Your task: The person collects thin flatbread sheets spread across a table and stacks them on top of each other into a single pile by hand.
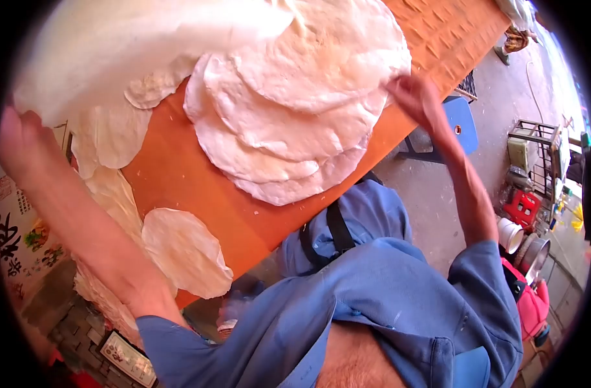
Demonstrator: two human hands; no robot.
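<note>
A large thin sheet of flatbread (147, 55), blurred by motion, is raised over the upper left of the orange table. My left hand (24, 139) grips its near left edge, the fingers partly hidden at the dark rim of the view. Several round, pale flatbreads lie overlapping in a pile (282, 142) on the table. At the pile's right edge, my right hand (415, 97) is closed, thumb and fingers pinching the rim of the top flatbread (334, 58).
The orange table (179, 155) runs diagonally, with more flatbread (185, 252) hanging over its left edge. Beyond its right side stands a blue stool (460, 126). Farther right are a metal rack (534, 149), a red crate (523, 208), white buckets (510, 234) and a pink bag (533, 307).
</note>
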